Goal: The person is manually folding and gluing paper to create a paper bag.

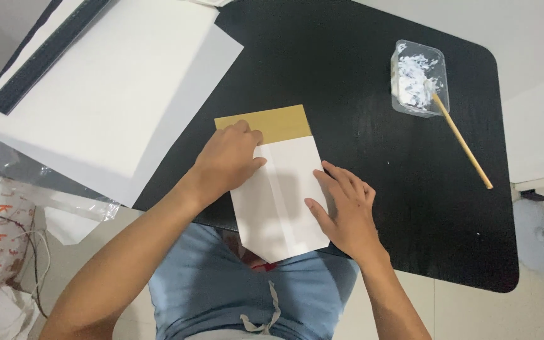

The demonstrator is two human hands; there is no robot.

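Folded white paper (281, 201) lies flat at the near edge of a black worktop (360, 82), its pointed lower end hanging past the edge toward the person's lap. A tan card (278, 123) shows from under its top edge. The left hand (228, 160) presses down on the paper's upper left corner, fingers curled close together, knuckles over the line where paper meets card. The right hand (344, 211) lies on the paper's right side, fingers spread and flat, thumb pointing toward the centre crease. Neither hand grips anything; both only press.

Large white sheets (108, 94) are stacked at the far left of the worktop, overhanging its edge, with a dark ruler (45, 56) lying across their upper corner. A clear plastic tub (418, 79) smeared with white paste stands well apart at the far right, a wooden stick (464, 143) leaning from it onto the worktop. Crumpled clear plastic (26, 179) lies below the sheets at left.
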